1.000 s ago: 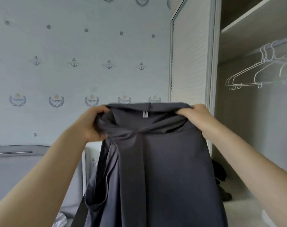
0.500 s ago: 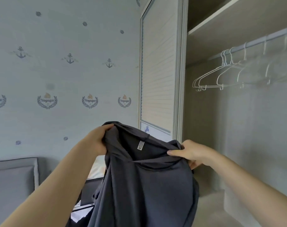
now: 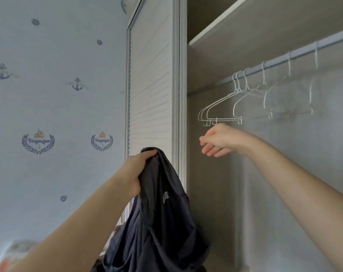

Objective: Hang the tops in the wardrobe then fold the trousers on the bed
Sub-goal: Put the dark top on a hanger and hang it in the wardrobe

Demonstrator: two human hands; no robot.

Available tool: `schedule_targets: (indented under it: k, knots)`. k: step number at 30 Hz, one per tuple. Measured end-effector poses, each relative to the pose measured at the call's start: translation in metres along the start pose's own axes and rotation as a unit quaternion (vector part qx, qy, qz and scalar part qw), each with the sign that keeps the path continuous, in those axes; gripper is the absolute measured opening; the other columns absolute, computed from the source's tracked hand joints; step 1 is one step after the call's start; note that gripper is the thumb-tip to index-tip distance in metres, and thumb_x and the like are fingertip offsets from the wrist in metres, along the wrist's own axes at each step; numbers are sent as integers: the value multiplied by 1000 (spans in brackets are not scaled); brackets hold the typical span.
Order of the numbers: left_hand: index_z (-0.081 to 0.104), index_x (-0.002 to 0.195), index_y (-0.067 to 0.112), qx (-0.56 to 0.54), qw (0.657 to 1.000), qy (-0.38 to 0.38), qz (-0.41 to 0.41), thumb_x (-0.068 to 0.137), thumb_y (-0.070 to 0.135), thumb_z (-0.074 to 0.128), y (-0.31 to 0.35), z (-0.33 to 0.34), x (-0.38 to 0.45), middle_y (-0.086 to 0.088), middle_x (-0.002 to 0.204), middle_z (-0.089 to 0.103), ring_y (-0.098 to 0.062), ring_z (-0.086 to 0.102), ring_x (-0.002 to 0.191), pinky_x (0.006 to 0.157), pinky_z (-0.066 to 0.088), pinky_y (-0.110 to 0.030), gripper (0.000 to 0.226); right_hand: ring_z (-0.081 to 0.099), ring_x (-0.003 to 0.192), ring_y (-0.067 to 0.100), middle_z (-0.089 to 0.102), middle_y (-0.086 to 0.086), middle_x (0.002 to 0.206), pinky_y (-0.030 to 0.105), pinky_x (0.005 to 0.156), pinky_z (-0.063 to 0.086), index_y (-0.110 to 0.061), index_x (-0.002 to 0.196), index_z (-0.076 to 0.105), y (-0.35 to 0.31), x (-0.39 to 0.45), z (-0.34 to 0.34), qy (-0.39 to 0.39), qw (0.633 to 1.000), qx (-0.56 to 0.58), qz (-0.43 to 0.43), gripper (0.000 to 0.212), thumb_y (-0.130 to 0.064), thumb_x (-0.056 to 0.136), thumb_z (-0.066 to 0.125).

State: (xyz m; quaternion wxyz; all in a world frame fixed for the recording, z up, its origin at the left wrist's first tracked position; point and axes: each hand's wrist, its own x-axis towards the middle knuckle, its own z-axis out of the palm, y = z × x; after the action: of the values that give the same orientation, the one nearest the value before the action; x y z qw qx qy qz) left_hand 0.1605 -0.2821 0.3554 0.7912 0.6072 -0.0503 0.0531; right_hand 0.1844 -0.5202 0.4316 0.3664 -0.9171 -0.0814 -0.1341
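The left hand [image 3: 136, 169] is gripping a dark top [image 3: 159, 222] by its bunched upper edge, and the fabric is hanging below the fist. The right hand [image 3: 218, 141] is hovering empty, fingers loosely curled, just under the white hangers [image 3: 221, 108] on the rail [image 3: 296, 54], to the top's right.

Two bare forearms in view, no sleeves visible up to frame edge. Left hand [image 3: 136, 169] and right hand [image 3: 220, 140] bare: no gloves, rings, watch or wristbands visible. Wrists unadorned. Fingernails too blurred to tell. Nothing else of person in view beyond arms.
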Motion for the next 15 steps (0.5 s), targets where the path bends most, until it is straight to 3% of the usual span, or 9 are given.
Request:
schedule_targets:
  k: [4,6,9,11,15]
  knots:
    - [70,97,6,-8,1000,-19,4,85,27,72,-5,29,51,-12,78,75,-26,69,69,62,55,-31,24,70,71,19,73,5,74,30,63,59,-6,88,67,-7,81,-20,136,989,-52,-34,19,-19,88,53]
    - [71,95,6,-7,1000,-30,6,85,27,72,-7,40,73,-12,77,75,-25,70,67,61,55,-30,23,69,81,27,72,12,84,33,71,58,-4,87,69,-4,117,-27,207,967,-132,-61,23,-17,83,51]
    - [71,97,6,-12,999,-47,12,86,26,71,-5,54,98,-13,81,75,-24,70,66,59,57,-29,23,61,96,33,65,20,95,30,76,50,-2,90,66,0,162,-28,242,934,-242,-106,24,-18,83,49]
    - [71,98,6,-13,998,-58,21,86,25,71,-1,63,113,-13,83,75,-24,70,66,61,57,-29,23,53,110,37,59,21,110,37,87,47,-2,102,62,1,190,-27,257,895,-340,-134,28,-21,88,47]
    - [70,103,3,-3,996,-83,24,85,25,71,-1,74,138,-13,87,75,-23,70,68,60,58,-27,28,34,127,33,44,14,134,44,102,32,-6,131,49,1,241,-27,248,778,-562,-135,44,-27,92,45]
